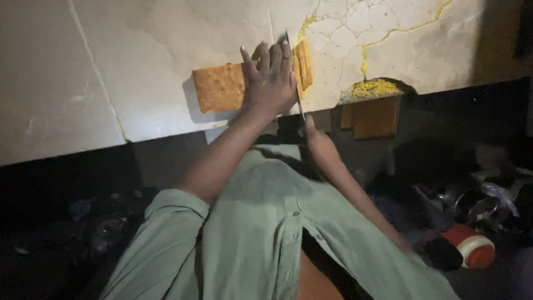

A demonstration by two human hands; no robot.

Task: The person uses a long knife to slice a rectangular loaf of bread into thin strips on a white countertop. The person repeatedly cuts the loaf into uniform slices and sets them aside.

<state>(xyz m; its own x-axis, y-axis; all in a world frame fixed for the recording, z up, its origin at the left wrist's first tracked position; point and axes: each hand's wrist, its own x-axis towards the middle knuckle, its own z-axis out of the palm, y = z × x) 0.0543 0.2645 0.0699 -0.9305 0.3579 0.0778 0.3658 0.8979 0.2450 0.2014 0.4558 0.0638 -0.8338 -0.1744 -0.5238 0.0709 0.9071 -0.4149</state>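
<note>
L hand point(270, 83) fingers flat, together, pressing orange slab point(217, 88), R hand point(315, 135) clamped on knife point(294, 72), cut slices point(304, 64)

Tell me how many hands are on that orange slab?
1: the left hand presses flat on the slab. The right hand sits at the table edge, apparently holding the knife.

Dim food-prep room: cracked stone counter point(139, 83)

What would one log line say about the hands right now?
left hand: flat on orange-brown rectangular slab | right hand: grip on long thin knife, blade in slab | cut slices beside blade | cracked white worktop
</note>
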